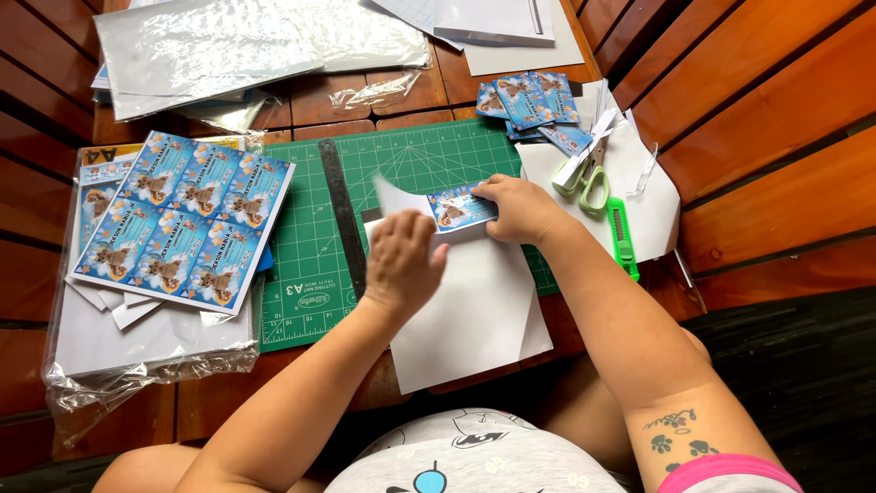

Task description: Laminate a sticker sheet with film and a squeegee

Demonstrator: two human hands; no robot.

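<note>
My right hand (520, 208) pinches a small blue printed sticker card (459, 208) over the green cutting mat (411, 169). My left hand (401, 260) grips a white backing strip (397, 196) that curls up from the card's left end. Both hands hover above white paper sheets (474, 310) lying on the mat's near edge. A black ruler (345, 215) lies upright on the mat, just left of my left hand.
A printed sheet of several blue cards (182, 224) rests on a plastic-wrapped paper pack at left. Cut cards (529, 100) are piled at the back right, near green-handled scissors (589, 178) and a green utility knife (622, 236). Clear plastic sleeves (219, 46) lie at the back.
</note>
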